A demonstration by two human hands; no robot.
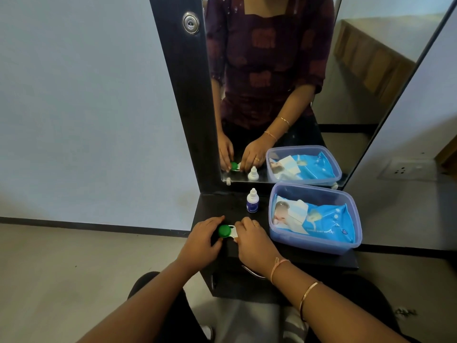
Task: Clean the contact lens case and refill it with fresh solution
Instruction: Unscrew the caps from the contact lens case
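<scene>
The left hand [200, 240] and the right hand [250, 240] meet on the contact lens case [233, 233], which lies on the black table [212, 209] between them. The left hand's forefinger and thumb curl round the green cap [224, 230] on the case's left well, forefinger on the far side and thumb on the near side. The right hand pinches the white right end of the case. Its bent fingers cover that well, so it cannot be told whether a cap sits there. The two hands are close together but not touching.

Just beyond the right hand's knuckles stands a small white solution bottle [252, 201], upright, with its cap on and a blue label. To the right of the right hand, an open-topped bluish plastic box [309, 246] rests on the table and holds a blue pack of wipes [326, 224]. Beyond both hands a mirror [272, 95] rises from the back of the table and reflects the hands, bottle and box. Below the right wrist, a metal drawer handle [252, 272] shows on the table's front. The right wrist wears a thread band [278, 264], with a thin bangle [308, 293] farther up the forearm.
</scene>
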